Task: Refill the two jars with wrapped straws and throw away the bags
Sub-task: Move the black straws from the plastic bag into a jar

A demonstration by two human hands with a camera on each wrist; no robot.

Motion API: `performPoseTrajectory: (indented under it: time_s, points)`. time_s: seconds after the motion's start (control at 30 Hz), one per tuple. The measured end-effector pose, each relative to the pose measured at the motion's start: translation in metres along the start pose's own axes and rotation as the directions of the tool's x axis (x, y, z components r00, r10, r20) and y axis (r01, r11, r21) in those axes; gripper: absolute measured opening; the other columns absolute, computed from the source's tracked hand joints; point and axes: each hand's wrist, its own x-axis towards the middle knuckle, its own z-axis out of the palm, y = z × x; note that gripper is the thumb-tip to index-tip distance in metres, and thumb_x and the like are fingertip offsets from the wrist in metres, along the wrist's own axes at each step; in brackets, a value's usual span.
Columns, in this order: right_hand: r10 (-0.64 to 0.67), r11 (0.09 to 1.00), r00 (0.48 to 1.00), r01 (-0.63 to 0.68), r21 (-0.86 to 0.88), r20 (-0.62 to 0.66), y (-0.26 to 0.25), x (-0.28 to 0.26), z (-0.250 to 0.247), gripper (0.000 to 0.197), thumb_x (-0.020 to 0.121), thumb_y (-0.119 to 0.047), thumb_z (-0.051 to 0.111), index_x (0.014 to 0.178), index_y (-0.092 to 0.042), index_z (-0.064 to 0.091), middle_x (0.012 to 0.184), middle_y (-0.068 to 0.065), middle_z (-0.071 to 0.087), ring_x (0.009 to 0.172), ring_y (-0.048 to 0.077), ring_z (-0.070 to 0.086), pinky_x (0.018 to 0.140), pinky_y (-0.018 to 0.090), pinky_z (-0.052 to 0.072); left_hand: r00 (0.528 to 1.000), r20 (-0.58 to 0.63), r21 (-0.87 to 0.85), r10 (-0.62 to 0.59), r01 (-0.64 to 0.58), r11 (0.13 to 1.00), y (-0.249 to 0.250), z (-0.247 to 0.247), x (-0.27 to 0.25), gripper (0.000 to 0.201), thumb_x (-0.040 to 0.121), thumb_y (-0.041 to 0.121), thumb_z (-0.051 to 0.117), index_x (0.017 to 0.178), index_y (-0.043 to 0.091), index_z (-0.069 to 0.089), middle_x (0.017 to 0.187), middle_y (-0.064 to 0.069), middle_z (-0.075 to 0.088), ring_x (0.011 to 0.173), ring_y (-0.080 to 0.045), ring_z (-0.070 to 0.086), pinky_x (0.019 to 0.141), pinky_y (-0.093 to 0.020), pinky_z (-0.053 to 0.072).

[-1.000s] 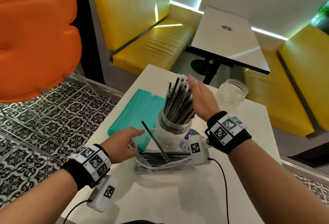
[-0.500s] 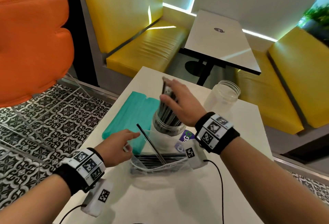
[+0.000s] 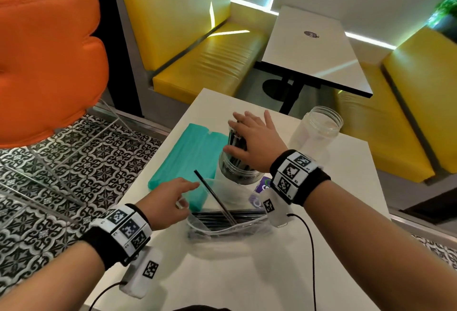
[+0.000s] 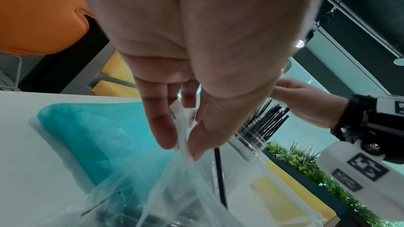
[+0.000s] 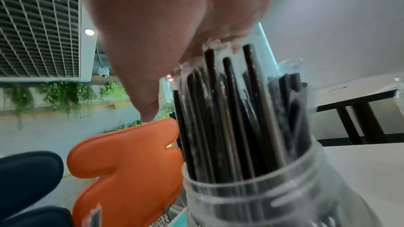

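The near jar (image 3: 237,170) stands on the white table (image 3: 247,273) just ahead of me, packed with black wrapped straws (image 5: 236,118) standing upright, their clear wrapper tips poking above the rim. My right hand (image 3: 254,142) lies over their tops, fingers straight and spread, the palm pressing down on the straw ends; that grip is released, flat, curled round nothing. Right in front of the jar lies the clear plastic bag (image 3: 227,226), its mouth gaping, with more black straws lying flat inside and one loose straw (image 3: 215,198) leaning up out of it toward the jar. My left hand (image 3: 170,202) pinches the bag's edge between thumb and fingers, as the left wrist view shows, the film bunched in that grip (image 4: 183,127). To the left, touching the bag, a teal bag of straws (image 3: 185,160) lies along the table. The second jar (image 3: 319,130), clear and with nothing visible in it, stands to the right near the far edge. A purple label (image 3: 263,184) shows under my right wrist. Beyond are an orange chair (image 3: 49,58), yellow benches (image 3: 197,46) and another white table (image 3: 311,48).
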Motion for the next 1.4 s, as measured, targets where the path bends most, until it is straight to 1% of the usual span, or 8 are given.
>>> performPoseTrajectory:
  time_s: [0.13, 0.37, 0.53, 0.6, 0.73, 1.07, 1.3, 1.4]
  points:
    - [0.019, 0.997, 0.987, -0.007, 0.076, -0.159, -0.007, 0.002, -0.008, 0.074, 0.093, -0.056, 0.046, 0.153, -0.023, 0.018, 0.161, 0.001, 0.020, 0.150, 0.023, 0.012, 0.120, 0.048, -0.004, 1.000, 0.000, 0.009, 0.000, 0.000, 1.000, 0.000, 0.000, 0.002, 0.061, 0.080, 0.009, 0.068, 0.136, 0.019, 0.046, 0.124, 0.005, 0.054, 0.088, -0.006, 0.063, 0.076, -0.012, 0.050]
    - [0.019, 1.000, 0.998, -0.019, -0.003, 0.063, -0.002, -0.001, 0.012, 0.076, 0.092, -0.050, 0.052, 0.153, -0.022, 0.018, 0.163, 0.005, 0.008, 0.150, 0.028, 0.008, 0.121, 0.048, 0.003, 1.000, -0.008, 0.001, 0.001, -0.001, 1.000, 0.000, 0.001, -0.001, 0.060, 0.080, 0.007, 0.067, 0.136, 0.018, 0.047, 0.121, 0.005, 0.053, 0.088, -0.008, 0.064, 0.078, -0.015, 0.051]
    - [-0.147, 0.977, 0.946, 0.184, 0.106, -0.288, -0.034, -0.034, 0.011, 0.028, 0.082, -0.034, 0.060, 0.105, -0.017, 0.061, 0.106, 0.004, 0.063, 0.100, 0.025, 0.055, 0.089, 0.038, 0.044, 1.000, -0.019, -0.005, 0.022, -0.022, 1.000, 0.000, 0.002, -0.005, 0.058, 0.081, 0.008, 0.066, 0.135, 0.021, 0.049, 0.123, 0.007, 0.054, 0.089, -0.007, 0.064, 0.075, -0.011, 0.049]
    - [-0.067, 0.978, 0.998, 0.066, 0.199, -0.002, -0.048, -0.051, 0.022, 0.021, 0.086, -0.034, 0.057, 0.098, -0.016, 0.060, 0.095, 0.003, 0.063, 0.088, 0.024, 0.060, 0.077, 0.038, 0.051, 0.999, -0.022, -0.009, 0.041, -0.041, 0.999, -0.001, 0.004, -0.008, 0.057, 0.081, 0.007, 0.066, 0.134, 0.022, 0.051, 0.119, 0.011, 0.053, 0.087, -0.004, 0.064, 0.074, -0.008, 0.047]
    - [0.078, 0.975, 0.872, -0.169, 0.148, 0.484, -0.060, -0.070, 0.070, 0.050, 0.087, -0.033, 0.058, 0.131, -0.013, 0.044, 0.124, 0.012, 0.060, 0.112, 0.032, 0.059, 0.092, 0.040, 0.049, 0.997, -0.006, -0.034, 0.078, -0.078, 0.996, -0.001, 0.011, -0.013, 0.054, 0.081, 0.005, 0.064, 0.131, 0.023, 0.055, 0.115, 0.011, 0.056, 0.087, -0.005, 0.064, 0.071, -0.003, 0.045]
    - [0.051, 0.996, 0.892, -0.014, -0.084, 0.448, -0.052, -0.079, 0.084, 0.032, 0.089, -0.008, 0.046, 0.115, -0.019, 0.062, 0.115, 0.009, 0.062, 0.108, 0.031, 0.058, 0.086, 0.038, 0.047, 0.995, -0.077, -0.021, -0.061, 0.059, 0.998, -0.015, 0.008, -0.021, 0.058, 0.077, 0.010, 0.072, 0.131, 0.017, 0.053, 0.117, 0.000, 0.061, 0.084, -0.013, 0.065, 0.069, 0.000, 0.040]
    - [-0.015, 0.999, 0.798, 0.043, -0.033, 0.602, -0.066, -0.076, 0.132, 0.082, 0.078, -0.018, 0.069, 0.147, -0.017, 0.026, 0.140, 0.010, 0.045, 0.128, 0.033, 0.045, 0.107, 0.045, 0.035, 1.000, -0.020, 0.000, 0.008, -0.008, 1.000, 0.000, 0.018, -0.016, 0.059, 0.079, 0.008, 0.069, 0.135, 0.015, 0.050, 0.124, -0.002, 0.056, 0.082, -0.005, 0.061, 0.075, -0.003, 0.041]
    - [0.013, 0.997, 0.832, 0.028, -0.066, 0.554, -0.069, -0.075, 0.138, 0.066, 0.086, -0.024, 0.061, 0.145, -0.018, 0.031, 0.137, 0.011, 0.049, 0.127, 0.033, 0.043, 0.108, 0.045, 0.030, 1.000, -0.007, 0.025, 0.012, -0.012, 1.000, -0.002, 0.018, -0.018, 0.061, 0.080, 0.010, 0.069, 0.137, 0.017, 0.047, 0.126, 0.001, 0.053, 0.079, 0.006, 0.052, 0.072, 0.004, 0.036]
